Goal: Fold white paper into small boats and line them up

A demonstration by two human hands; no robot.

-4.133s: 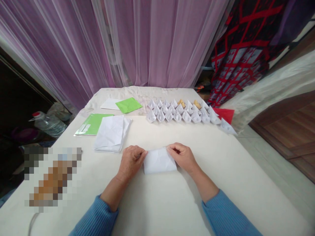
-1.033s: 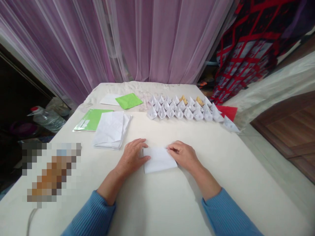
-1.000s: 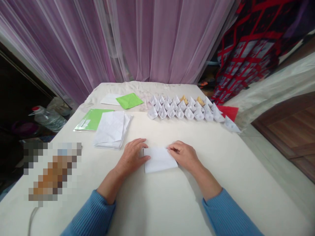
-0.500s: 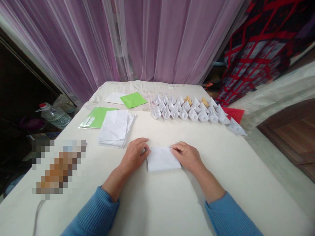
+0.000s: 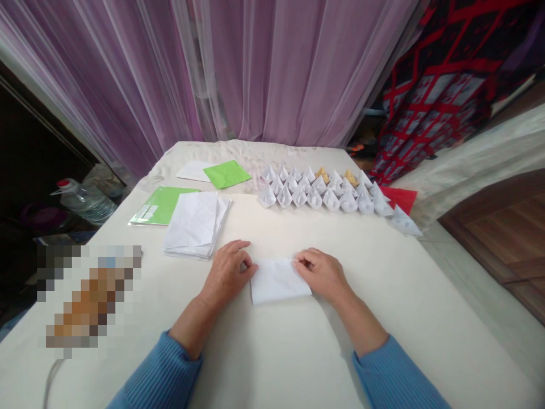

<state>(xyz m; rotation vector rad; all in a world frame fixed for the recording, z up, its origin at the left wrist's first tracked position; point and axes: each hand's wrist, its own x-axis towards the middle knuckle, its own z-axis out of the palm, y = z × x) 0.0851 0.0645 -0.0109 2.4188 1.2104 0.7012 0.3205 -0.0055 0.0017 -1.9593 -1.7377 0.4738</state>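
Observation:
A folded sheet of white paper lies on the table between my hands, its folded edge towards me. My left hand pinches its far left corner between thumb and forefinger, the other fingers stretched to the side. At the far right corner, my right hand grips the paper between thumb and curled fingers. Beyond my left hand is a stack of white paper sheets.
Rows of folded paper boats, mostly white with two yellowish ones, stand at the back right by a red sheet. Green paper and a green pack lie at the back left. A blurred-out object lies at left.
The view has shifted slightly. The near edge of the folded paper has turned a little, its left end now lower. Both hands keep hold of the far corners.

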